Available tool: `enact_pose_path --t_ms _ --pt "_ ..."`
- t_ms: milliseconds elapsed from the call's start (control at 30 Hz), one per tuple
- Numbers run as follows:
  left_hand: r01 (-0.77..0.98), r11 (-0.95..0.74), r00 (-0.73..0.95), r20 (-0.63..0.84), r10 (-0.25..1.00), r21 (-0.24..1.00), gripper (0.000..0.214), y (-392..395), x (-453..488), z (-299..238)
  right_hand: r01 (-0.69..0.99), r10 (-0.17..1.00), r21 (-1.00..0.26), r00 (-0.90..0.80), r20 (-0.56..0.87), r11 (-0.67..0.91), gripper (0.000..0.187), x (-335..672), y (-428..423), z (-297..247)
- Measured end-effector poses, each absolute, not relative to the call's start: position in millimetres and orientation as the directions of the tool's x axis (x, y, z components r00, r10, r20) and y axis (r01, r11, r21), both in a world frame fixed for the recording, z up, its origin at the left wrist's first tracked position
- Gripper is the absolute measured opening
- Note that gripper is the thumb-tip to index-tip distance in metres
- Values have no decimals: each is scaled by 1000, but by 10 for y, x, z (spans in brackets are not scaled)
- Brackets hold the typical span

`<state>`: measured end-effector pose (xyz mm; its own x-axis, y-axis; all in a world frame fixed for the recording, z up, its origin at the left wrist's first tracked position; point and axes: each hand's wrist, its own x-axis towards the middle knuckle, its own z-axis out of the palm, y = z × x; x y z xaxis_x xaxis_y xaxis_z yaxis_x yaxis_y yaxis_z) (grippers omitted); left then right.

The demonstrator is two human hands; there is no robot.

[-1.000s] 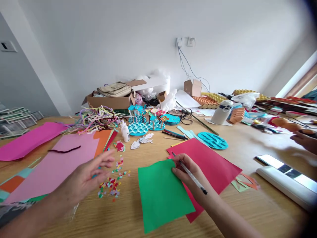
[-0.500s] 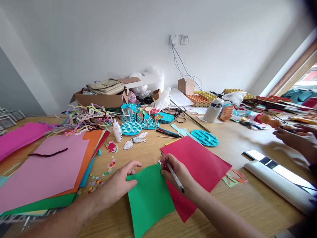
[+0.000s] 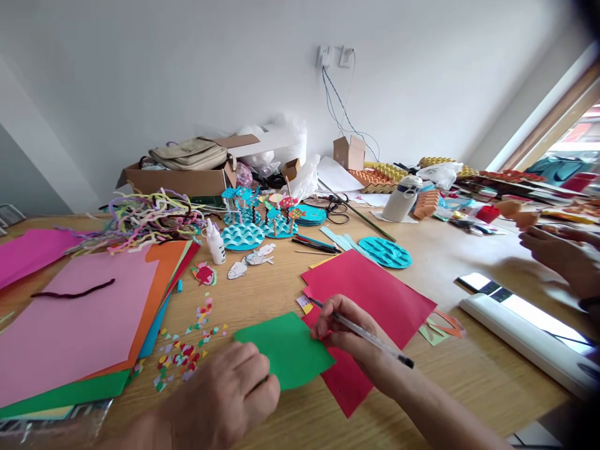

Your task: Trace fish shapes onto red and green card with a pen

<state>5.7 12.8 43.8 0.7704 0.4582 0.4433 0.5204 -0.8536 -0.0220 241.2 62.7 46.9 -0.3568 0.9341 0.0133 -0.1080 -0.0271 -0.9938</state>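
Observation:
My left hand [image 3: 234, 387] is closed at the lower left edge of a green sheet of paper [image 3: 285, 344], gripping that edge, with the fingertips hidden behind the knuckles. The sheet looks shorter from front to back, its near part bent up or tucked under; I cannot tell which. A clear ballpoint pen [image 3: 370, 334] slants across my right hand [image 3: 347, 325], held between the fingers. Those fingertips pinch or touch the green sheet's right edge. Partly under the right hand lies a red sheet [image 3: 370, 294]. A small patterned paper scrap [image 3: 304, 304] is just left of it.
Coloured sheets [image 3: 94, 306] are stacked at left, beside paper confetti [image 3: 185, 356]. Behind stand a glue bottle [image 3: 215, 244], paper fish [image 3: 248, 262] and blue wave-shaped crafts [image 3: 244, 236]. At right are a white elongated device [image 3: 525, 344] and another person's hands [image 3: 557, 256].
My left hand has come nearer and closed at the green sheet's lower left, and the sheet's near part has lifted or folded. The pen has tipped flatter in my right hand.

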Motion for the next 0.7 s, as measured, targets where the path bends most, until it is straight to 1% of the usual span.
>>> enact_pose_path --t_ms 67,100,167,233,267,333,433,533,633,700 --pt "498 -866 798 413 438 -44 24 93 110 304 -28 912 -999 -411 -5 -18 15 2444 597 384" --pt "494 -868 801 415 432 -50 23 82 124 243 41 897 -999 -442 -3 17 14 2456 578 354" --pt "501 -864 802 404 440 -52 18 63 125 146 215 863 -967 -505 9 135 11 2469 535 314" --pt "524 -851 807 337 485 -30 11 41 101 89 365 839 -892 -544 29 267 10 2470 492 288" --pt "541 -841 805 299 513 -13 10 29 85 73 410 829 -855 -559 39 317 10 2468 474 277" --pt "575 -818 785 272 557 16 17 3 58 57 453 815 -808 -577 56 376 10 2463 450 259" --pt "600 -799 766 266 585 31 23 -28 33 52 462 780 -779 -623 56 424 12 2464 452 261" --pt "594 -804 771 264 579 30 19 -45 11 62 453 751 -753 -656 82 478 14 2485 491 308" --pt "596 -802 769 263 582 34 16 -56 -15 72 457 747 -701 -644 163 547 11 2518 551 362" --pt "604 -796 763 261 591 37 15 -58 -31 64 487 751 -643 -623 219 591 9 2547 595 374"
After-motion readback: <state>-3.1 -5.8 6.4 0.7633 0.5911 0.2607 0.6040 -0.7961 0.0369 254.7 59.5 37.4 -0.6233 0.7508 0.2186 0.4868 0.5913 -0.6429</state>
